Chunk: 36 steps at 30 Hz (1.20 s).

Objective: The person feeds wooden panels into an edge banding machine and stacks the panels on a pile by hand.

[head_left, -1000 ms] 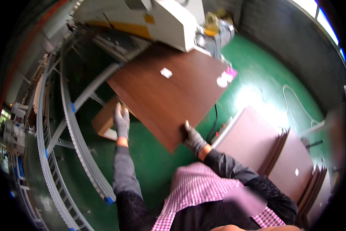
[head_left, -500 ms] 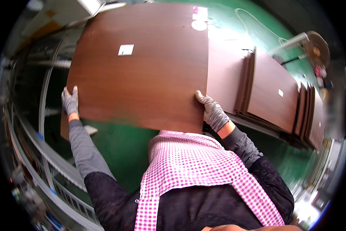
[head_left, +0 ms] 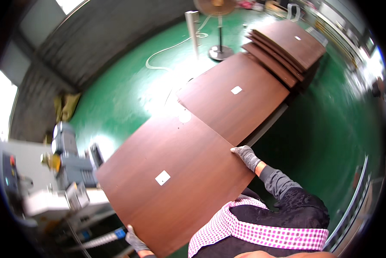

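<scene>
A large brown wood-grain panel [head_left: 188,167] lies across the front of my body, with a white sticker [head_left: 163,177] near its middle. My left hand [head_left: 135,240], in a grey glove, grips its near left edge, the thumb on top. On the opposite edge my right hand [head_left: 246,156], gloved too, is closed with the thumb over the top face. The fingers beneath the panel are hidden. Beyond its far right edge lies another brown panel [head_left: 227,107] with a white sticker. I cannot tell whether the two panels touch.
More brown panels [head_left: 294,38] are stacked at the far right. A standing fan [head_left: 221,51] and a white post [head_left: 192,32] stand behind, with a pale cable [head_left: 158,67] on the green floor. To the left is a machine with a grey motor [head_left: 74,170]. Metal rails [head_left: 352,206] run at lower right.
My view has swung to the right, toward the stacked panels and fan. The held panel has turned with me, and both hands keep their grip on its edges.
</scene>
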Motion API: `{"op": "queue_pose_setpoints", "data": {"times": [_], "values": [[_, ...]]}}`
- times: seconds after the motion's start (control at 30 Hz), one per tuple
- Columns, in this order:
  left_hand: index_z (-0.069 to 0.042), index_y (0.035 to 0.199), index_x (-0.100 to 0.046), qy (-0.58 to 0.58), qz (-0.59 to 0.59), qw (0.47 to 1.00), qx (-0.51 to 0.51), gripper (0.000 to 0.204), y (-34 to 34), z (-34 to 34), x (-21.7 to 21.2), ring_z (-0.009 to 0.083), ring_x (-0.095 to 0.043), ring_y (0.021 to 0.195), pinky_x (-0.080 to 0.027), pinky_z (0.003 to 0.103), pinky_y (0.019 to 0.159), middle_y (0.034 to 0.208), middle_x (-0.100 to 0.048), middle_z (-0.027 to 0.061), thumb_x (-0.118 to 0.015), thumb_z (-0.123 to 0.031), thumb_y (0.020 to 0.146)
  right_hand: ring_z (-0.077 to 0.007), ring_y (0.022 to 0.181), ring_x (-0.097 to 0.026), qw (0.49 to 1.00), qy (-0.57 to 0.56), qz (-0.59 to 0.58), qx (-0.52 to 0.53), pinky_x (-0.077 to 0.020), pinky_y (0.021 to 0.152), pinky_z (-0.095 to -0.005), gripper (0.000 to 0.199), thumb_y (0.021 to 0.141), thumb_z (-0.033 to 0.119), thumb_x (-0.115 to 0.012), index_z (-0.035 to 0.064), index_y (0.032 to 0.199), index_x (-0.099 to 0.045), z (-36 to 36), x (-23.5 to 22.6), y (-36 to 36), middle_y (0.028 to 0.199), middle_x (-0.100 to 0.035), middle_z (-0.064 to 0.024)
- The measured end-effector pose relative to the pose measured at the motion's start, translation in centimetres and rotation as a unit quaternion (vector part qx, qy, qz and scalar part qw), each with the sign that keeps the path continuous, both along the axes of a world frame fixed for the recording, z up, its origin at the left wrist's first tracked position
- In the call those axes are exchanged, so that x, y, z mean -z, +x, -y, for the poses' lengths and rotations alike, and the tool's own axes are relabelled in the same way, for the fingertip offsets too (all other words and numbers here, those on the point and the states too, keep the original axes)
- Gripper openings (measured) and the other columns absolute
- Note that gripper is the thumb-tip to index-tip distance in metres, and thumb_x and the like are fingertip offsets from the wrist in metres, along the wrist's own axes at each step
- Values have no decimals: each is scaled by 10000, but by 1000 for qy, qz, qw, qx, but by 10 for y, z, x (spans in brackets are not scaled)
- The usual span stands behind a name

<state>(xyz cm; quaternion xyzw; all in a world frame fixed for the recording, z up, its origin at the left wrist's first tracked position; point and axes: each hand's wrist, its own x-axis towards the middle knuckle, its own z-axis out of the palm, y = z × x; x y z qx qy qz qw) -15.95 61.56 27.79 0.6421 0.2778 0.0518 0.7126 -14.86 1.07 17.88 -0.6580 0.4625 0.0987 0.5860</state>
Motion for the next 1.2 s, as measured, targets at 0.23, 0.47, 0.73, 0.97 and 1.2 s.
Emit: {"op": "queue_pose_setpoints", "data": {"times": [0.23,0.47,0.73,0.97,1.2], "values": [[34,910,-673,130,-149,980,25,391,93,163,78,224,-617,720,-555,369,693,895,-675,111,-681,-356,874,-307,846,-672,969,-201,-128,-68,-502,800,-403,420,847,450,-612,58,955,-717,178,35,-8,885,-715,-134],[44,1115,-610,71,-251,962,74,488,136,349,137,299,-602,869,-505,491,802,1063,-649,146,-669,-375,872,-338,1277,-404,925,-332,-156,-103,-308,1054,-459,654,861,506,-558,132,1385,-444,284,53,-16,1377,-439,-155],[-4,1185,-581,28,-215,960,178,385,176,472,247,255,-608,926,-518,402,792,1105,-639,129,-630,-285,928,-372,1459,-41,921,-270,-266,87,-128,1152,-537,875,819,577,-630,303,1522,-185,320,53,-10,1589,87,-159],[23,1229,-527,151,-227,936,221,482,199,534,252,236,-606,786,-523,376,637,1011,-642,158,-646,-322,914,-388,1452,-61,920,-329,-190,94,-190,1173,-434,830,846,505,-651,310,1516,-201,384,99,5,1586,95,-158],[81,973,-654,296,-135,901,288,374,210,537,255,233,-633,806,-507,361,713,914,-690,155,-681,-276,866,-377,1449,-142,913,-358,-186,55,-252,1140,-458,838,852,638,-530,328,1525,-138,407,108,16,1590,50,-177]]}}
